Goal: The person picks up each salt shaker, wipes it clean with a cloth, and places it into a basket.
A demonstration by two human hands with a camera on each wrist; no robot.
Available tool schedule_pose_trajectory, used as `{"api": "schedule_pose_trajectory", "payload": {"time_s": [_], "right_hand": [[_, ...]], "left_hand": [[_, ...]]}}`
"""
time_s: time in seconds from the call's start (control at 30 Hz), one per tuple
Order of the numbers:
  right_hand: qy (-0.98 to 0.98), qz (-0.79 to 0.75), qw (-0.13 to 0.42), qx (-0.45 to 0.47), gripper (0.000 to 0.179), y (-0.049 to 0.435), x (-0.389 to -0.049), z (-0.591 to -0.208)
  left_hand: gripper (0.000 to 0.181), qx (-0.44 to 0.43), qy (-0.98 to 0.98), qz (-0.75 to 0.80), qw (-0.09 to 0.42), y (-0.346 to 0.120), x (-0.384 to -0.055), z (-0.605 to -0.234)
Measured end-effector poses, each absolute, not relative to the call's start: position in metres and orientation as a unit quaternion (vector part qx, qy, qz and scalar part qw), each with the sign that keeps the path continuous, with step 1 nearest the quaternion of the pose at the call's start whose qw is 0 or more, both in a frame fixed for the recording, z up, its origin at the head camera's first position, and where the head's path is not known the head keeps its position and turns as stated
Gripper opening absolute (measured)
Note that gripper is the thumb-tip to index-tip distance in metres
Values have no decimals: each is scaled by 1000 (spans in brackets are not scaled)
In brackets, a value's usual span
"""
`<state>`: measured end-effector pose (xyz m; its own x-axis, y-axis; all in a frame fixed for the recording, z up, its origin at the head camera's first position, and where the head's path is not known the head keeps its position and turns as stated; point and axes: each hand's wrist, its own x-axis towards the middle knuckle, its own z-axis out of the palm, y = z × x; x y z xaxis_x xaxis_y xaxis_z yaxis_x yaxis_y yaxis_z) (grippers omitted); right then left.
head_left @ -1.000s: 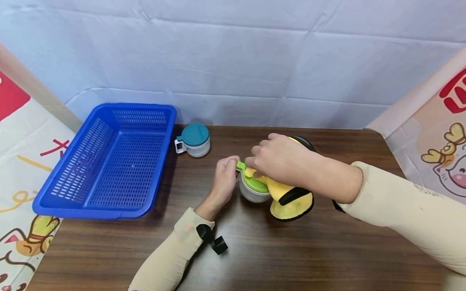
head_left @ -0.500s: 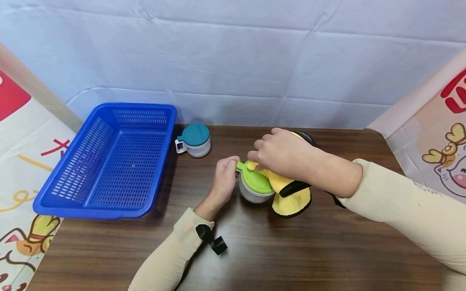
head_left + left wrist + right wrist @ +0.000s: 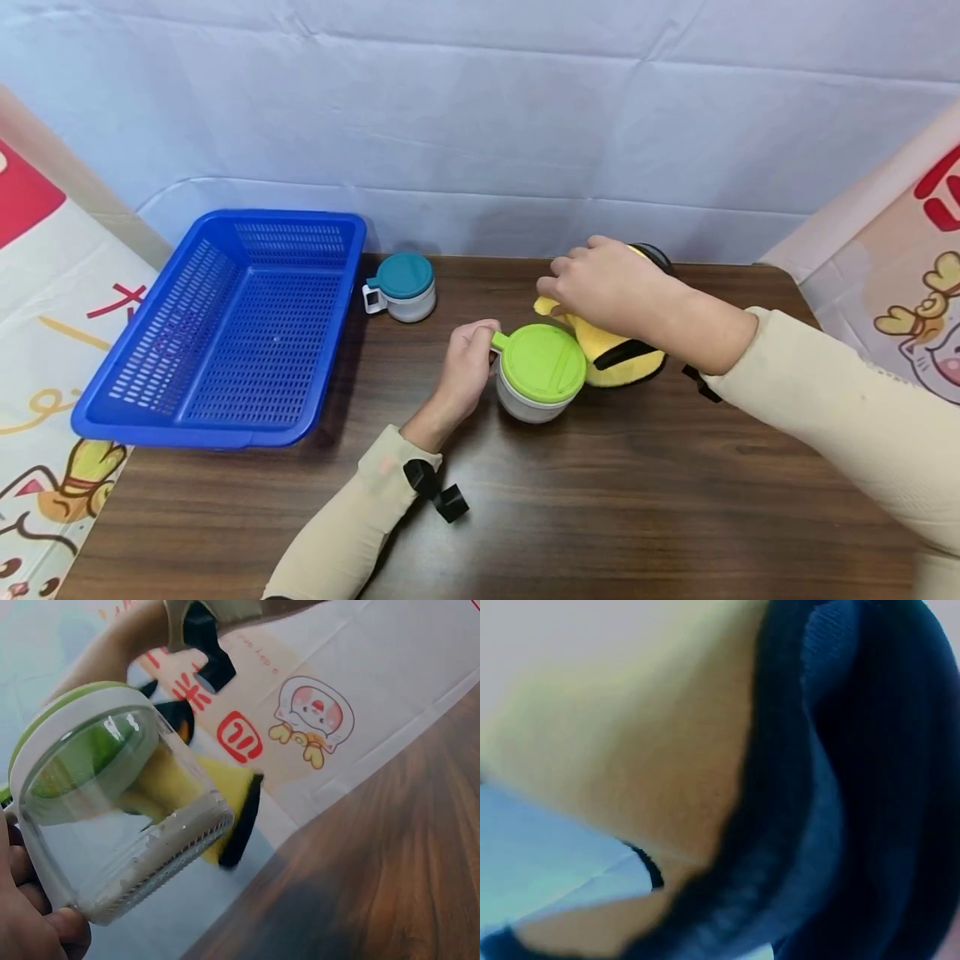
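My left hand (image 3: 462,371) grips the handle of a clear seasoning jar (image 3: 536,408) with a light green lid (image 3: 543,363). In the left wrist view the jar (image 3: 127,817) is tilted, with a little whitish stuff along its base. My right hand (image 3: 603,282) pinches a bunched yellow cloth (image 3: 618,358) with black edging, just right of and behind the jar. Close up, the cloth (image 3: 660,750) and its dark border fill most of the right wrist view, where the fingers are hidden.
A blue plastic basket (image 3: 330,367) stands at the left of the wooden table (image 3: 600,517). Beside it sits a second jar with a teal lid (image 3: 405,276). A pale sheet (image 3: 480,125) hangs along the table's back edge.
My right hand has lifted the cloth off the green lid and drawn it back and to the right, uncovering the lid. The jar has shifted slightly right, still in my left hand.
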<state>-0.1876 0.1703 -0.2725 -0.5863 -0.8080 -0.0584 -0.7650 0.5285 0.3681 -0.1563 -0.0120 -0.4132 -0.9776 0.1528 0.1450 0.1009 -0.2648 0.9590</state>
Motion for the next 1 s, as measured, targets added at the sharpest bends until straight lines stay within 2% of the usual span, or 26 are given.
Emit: {"api": "schedule_pose_trajectory", "payload": {"time_s": [0.27,0.6,1.0], "right_hand": [[-900,-142,33,411,23,194,-198,-275],[-905,-60,66,415,19,215,-197,-278],[-916,1,80,393,30,247,-188,-285]], "left_hand": [[26,99,604,790,21,-13,-158,-410],[31,84,599,796,10,-19,-158,-407],[28,76,587,806,-5,-28,-162,-405]]}}
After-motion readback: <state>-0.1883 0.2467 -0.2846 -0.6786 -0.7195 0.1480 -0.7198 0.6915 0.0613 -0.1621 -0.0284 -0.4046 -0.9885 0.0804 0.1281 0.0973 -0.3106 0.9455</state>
